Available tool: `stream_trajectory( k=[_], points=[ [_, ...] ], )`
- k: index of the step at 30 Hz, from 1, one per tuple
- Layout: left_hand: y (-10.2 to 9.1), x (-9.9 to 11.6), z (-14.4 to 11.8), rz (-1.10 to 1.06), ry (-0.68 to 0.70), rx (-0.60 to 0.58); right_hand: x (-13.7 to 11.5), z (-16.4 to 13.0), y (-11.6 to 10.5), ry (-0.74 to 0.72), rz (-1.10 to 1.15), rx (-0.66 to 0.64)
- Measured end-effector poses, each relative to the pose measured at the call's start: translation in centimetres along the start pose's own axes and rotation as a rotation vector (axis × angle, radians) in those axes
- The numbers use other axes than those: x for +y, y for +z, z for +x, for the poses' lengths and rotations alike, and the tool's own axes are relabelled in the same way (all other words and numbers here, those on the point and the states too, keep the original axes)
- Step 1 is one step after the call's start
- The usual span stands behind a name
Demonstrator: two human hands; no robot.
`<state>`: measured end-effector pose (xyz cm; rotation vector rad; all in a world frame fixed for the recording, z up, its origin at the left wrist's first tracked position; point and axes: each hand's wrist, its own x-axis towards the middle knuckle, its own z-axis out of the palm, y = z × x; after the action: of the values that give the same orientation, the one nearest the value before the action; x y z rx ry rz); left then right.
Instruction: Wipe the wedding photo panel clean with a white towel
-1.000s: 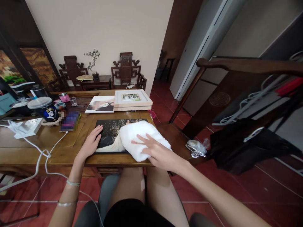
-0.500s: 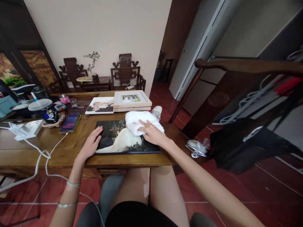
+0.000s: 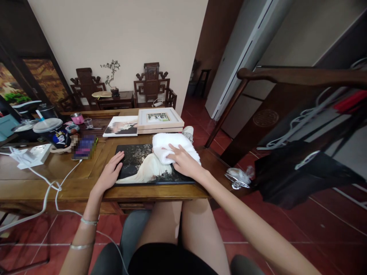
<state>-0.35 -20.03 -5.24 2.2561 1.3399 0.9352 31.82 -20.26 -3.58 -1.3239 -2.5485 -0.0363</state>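
A dark picture panel (image 3: 134,162) showing a pale, flowing gown lies flat at the front of the wooden table. My left hand (image 3: 110,172) rests along its left edge, fingers stretched out and holding nothing. On the panel's right part sits a folded white towel (image 3: 162,143), which covers the upper right of the picture. My right hand (image 3: 185,160) presses down on this towel and grips it, with the fingers partly sunk into the cloth.
Behind the panel lie a white-edged print (image 3: 120,131) and stacked white frames (image 3: 174,117). To the left are a phone (image 3: 84,147) on a charging cable, a power strip (image 3: 43,154) and a lidded cup (image 3: 59,137). A wooden chair (image 3: 243,91) stands at right.
The towel and my right hand have shifted very slightly on the panel. My left hand stays at the left edge. The view has tilted a little.
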Motion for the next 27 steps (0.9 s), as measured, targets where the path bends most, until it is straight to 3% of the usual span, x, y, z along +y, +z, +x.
stream_trajectory(
  k=[4,8,11,14,19,24,27],
  points=[
    [0.1,0.0,0.0,0.000,0.002,0.003,-0.9,0.0,-0.4,0.030,-0.010,-0.022],
    [0.1,-0.1,-0.1,0.007,0.003,0.006,-4.5,-0.9,-1.3,0.060,0.018,-0.072],
    [0.0,0.0,0.0,0.013,0.005,0.004,-7.9,-2.4,-2.1,-0.010,0.081,-0.125],
    [0.1,0.0,0.0,0.009,0.000,-0.003,-9.6,-3.6,-2.7,-0.139,0.147,-0.157],
    [0.1,0.0,0.0,0.003,-0.006,0.001,-7.0,-2.8,-2.3,-0.178,0.193,-0.101],
    [0.1,-0.1,-0.1,-0.003,0.002,0.010,-1.5,-0.5,-1.1,-0.006,0.094,-0.018],
    [0.1,-0.1,-0.1,0.000,0.000,0.013,0.0,-0.1,-0.8,0.092,0.031,-0.006]
  ],
)
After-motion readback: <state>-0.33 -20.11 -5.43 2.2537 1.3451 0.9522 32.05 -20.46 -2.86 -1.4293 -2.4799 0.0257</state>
